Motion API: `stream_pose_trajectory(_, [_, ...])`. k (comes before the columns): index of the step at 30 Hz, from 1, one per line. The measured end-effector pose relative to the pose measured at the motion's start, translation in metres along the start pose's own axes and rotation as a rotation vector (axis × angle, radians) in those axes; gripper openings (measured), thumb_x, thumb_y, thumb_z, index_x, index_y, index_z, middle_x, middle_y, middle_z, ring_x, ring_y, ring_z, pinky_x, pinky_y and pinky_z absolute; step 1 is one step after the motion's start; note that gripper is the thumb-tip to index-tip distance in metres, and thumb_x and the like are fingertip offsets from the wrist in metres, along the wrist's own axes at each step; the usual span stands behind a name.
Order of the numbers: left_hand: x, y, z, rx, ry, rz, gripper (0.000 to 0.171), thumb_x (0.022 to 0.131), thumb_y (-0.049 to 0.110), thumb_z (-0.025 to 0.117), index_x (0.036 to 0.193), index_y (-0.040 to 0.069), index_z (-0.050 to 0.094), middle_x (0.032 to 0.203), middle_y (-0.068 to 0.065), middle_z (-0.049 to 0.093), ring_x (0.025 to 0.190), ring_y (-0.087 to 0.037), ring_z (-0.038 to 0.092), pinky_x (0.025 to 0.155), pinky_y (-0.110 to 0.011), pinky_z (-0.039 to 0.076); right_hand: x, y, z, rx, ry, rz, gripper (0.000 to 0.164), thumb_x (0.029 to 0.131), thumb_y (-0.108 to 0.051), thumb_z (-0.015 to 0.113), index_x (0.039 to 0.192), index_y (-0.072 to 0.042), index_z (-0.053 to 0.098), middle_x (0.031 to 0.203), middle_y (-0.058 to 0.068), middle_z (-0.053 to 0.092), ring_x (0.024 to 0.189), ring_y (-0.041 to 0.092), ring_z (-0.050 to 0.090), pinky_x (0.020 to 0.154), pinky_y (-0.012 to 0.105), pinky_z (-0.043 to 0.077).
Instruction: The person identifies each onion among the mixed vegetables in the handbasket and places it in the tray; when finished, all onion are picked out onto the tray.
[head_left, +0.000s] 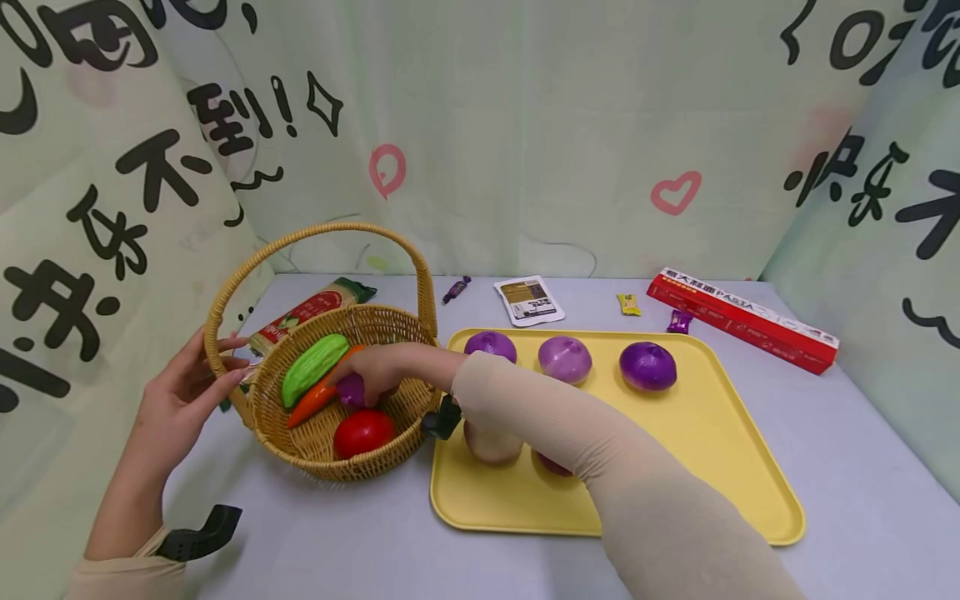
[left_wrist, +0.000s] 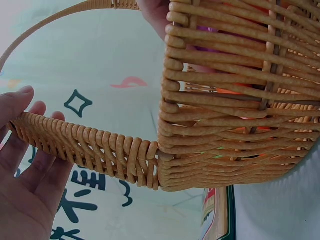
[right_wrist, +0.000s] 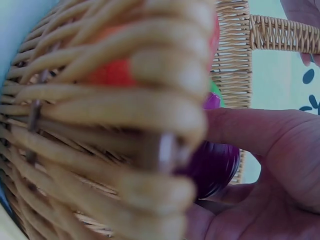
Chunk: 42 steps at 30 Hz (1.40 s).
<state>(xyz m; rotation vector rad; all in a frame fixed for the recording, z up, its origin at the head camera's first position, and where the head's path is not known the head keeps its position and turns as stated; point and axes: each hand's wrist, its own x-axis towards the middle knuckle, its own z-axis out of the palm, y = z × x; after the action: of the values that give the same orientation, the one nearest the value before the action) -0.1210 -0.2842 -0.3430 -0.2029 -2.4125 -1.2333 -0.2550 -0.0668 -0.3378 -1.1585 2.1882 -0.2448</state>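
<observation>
A wicker basket (head_left: 315,462) stands at the left of the table. My left hand (head_left: 176,396) grips the left side of its handle (left_wrist: 95,147), thumb on one face and fingers on the other. Inside the basket, my right hand (head_left: 378,371) holds a glossy purple onion (right_wrist: 217,167) between thumb and fingers. Beside it lie a green bumpy bitter melon (head_left: 317,369), an orange carrot (head_left: 311,404) and a red tomato (head_left: 365,433). The basket's wall covers part of the right hand's fingers in the right wrist view.
Right of the basket, a yellow tray (head_left: 697,467) holds several purple onions (head_left: 648,366) and a beige round item (head_left: 491,443), partly under the right arm. Behind lie a red box (head_left: 742,319), a white pouch (head_left: 529,301), small candies (head_left: 629,305) and a red-green package (head_left: 315,308).
</observation>
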Motion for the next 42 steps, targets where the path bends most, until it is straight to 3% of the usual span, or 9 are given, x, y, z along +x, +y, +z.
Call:
stream_pose_trajectory(10, [0.001,0.000,0.000,-0.001,-0.005,-0.013,0.065,0.091,0.005,0.059,0.147,0.024,0.033,0.118,0.026,0.053,0.099,0.013,0.056,0.078,-0.001,0.044,-0.004,0.004,-0.003,0.024,0.032,-0.010,0.060,0.085,-0.001,0.064,0.138,-0.024,0.048,0.130,0.003,0.049,0.100,0.013,0.049,0.070,0.016,0.048])
stream_pose_trajectory(21, [0.000,0.002,0.000,0.007,-0.007,-0.021,0.065,0.091,0.006,0.058,0.147,0.025,0.032,0.118,0.028,0.051,0.099,0.015,0.055,0.079,0.000,0.044,-0.023,0.010,-0.016,0.040,0.097,-0.042,0.061,0.085,-0.007,0.066,0.140,-0.025,0.046,0.138,0.004,0.048,0.113,0.014,0.047,0.089,0.020,0.045])
stream_pose_trajectory(34, [-0.001,0.001,0.000,0.022,-0.009,-0.015,0.065,0.091,0.006,0.059,0.147,0.024,0.032,0.117,0.029,0.051,0.098,0.015,0.054,0.077,0.000,0.043,-0.046,0.029,-0.027,0.289,0.130,-0.079,0.061,0.086,-0.002,0.062,0.141,-0.022,0.044,0.143,0.006,0.040,0.116,0.020,0.046,0.087,0.023,0.050])
stream_pose_trajectory(42, [-0.001,0.002,0.000,0.024,-0.005,0.000,0.064,0.091,0.006,0.058,0.147,0.024,0.032,0.118,0.029,0.050,0.098,0.016,0.054,0.078,0.000,0.043,-0.062,0.035,-0.030,0.322,0.175,-0.093,0.060,0.088,-0.005,0.062,0.142,-0.023,0.043,0.144,0.008,0.039,0.118,0.022,0.047,0.089,0.026,0.051])
